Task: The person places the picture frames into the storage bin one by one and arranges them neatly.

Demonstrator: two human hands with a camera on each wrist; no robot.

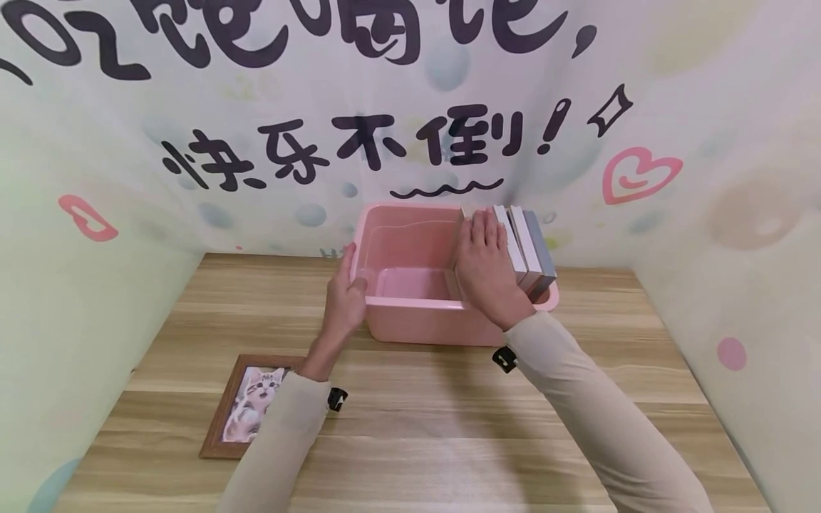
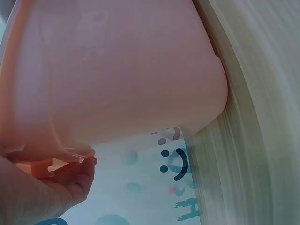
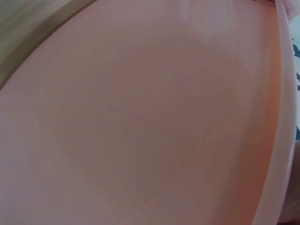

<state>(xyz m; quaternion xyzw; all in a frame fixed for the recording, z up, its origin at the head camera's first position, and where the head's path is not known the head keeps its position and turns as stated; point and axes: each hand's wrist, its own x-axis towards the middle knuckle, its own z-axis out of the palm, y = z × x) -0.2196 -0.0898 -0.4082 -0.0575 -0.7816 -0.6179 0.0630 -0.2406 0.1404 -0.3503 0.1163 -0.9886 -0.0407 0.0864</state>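
A pink plastic bin (image 1: 417,324) stands on the table against the back wall. My left hand (image 1: 345,303) grips its left rim, and in the left wrist view the fingers (image 2: 79,180) curl under that rim. Several books (image 1: 527,246) stand upright side by side at the bin's right end, leaning slightly. My right hand (image 1: 486,274) lies against the leftmost books with its fingers extended over their upper edges. The bin's front wall (image 3: 140,103) fills most of the right wrist view, which hides the right fingers.
A brown wooden picture frame (image 1: 221,420) with a kitten picture lies on the wood-grain table (image 1: 410,427) at the front left, partly under the left forearm. Printed fabric walls (image 1: 256,206) with dark lettering enclose the table at the back and sides.
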